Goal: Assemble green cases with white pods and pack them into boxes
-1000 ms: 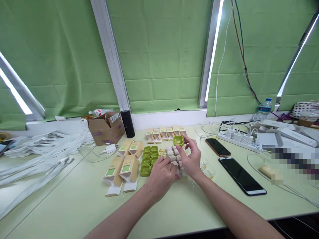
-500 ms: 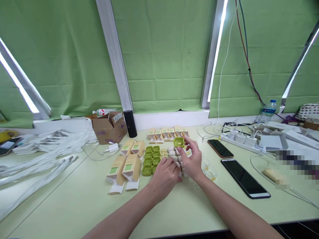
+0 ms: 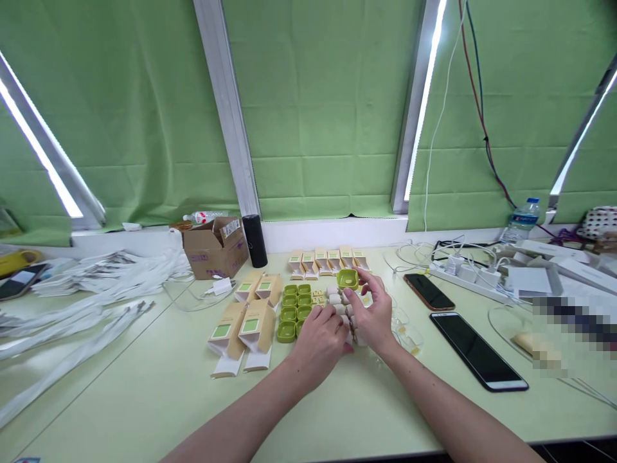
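My right hand (image 3: 375,316) grips a small green square case (image 3: 348,279) between thumb and fingers, its hollow side facing me. Beside it, my left hand (image 3: 322,337) has its fingers curled together over the white rolls (image 3: 333,298); whatever lies in its fingertips is hidden. Just left of the hands, similar green cases (image 3: 288,313) stand in two columns. Small yellowish pieces (image 3: 318,298) lie between these cases and the rolls. Clear plastic pieces with yellow spots (image 3: 409,335) are to the right, partly behind my right wrist.
Opened beige cartons (image 3: 256,325) lie at left, and smaller ones (image 3: 321,262) form a row behind. A cardboard box (image 3: 215,251) and black cylinder (image 3: 255,241) stand farther back. Two phones (image 3: 475,350) (image 3: 428,291), a power strip (image 3: 470,283) and cables occupy the right; white straps (image 3: 96,318) spread left.
The view has shifted slightly, so the whole scene sits a little farther right. Both hands keep nearly the same pose, and the green case stays in my right hand.
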### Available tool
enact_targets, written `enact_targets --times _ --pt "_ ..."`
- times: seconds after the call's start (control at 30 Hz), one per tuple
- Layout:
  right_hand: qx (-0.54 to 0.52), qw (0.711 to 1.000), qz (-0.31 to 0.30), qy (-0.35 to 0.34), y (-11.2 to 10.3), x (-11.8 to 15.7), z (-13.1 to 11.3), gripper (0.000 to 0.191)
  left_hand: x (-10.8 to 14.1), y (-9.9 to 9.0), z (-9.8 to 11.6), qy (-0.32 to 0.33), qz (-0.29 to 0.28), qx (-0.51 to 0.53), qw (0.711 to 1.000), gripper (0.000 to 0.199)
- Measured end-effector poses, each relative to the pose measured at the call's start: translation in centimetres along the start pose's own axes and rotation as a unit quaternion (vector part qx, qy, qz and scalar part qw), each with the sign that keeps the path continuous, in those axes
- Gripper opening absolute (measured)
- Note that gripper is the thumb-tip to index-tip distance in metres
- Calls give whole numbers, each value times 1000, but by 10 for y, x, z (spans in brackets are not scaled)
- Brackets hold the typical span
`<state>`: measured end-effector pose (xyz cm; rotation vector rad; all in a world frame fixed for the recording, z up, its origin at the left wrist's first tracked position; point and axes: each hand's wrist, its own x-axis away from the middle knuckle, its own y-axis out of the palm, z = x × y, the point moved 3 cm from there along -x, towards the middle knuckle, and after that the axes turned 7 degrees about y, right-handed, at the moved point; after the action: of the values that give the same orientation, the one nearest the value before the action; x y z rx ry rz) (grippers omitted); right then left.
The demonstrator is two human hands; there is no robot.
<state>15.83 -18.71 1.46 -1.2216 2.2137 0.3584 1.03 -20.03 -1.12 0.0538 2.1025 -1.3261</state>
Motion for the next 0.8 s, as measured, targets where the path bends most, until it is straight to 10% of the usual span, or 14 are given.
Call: enact_targets --times 0.23,0.37,0.57,0.8 --pt "-14 999 -28 15 2 1 4 48 1 -8 -2 -23 32 41 998 20" --pt "-99 991 -82 43 8 2 9 47 4 -22 -17 -70 135 72 986 4" --pt "-220 961 -155 62 18 7 8 42 12 -43 -40 -119 299 48 946 35" --pt "-234 946 -214 68 26 17 9 41 15 -40 -38 -71 279 51 956 39"
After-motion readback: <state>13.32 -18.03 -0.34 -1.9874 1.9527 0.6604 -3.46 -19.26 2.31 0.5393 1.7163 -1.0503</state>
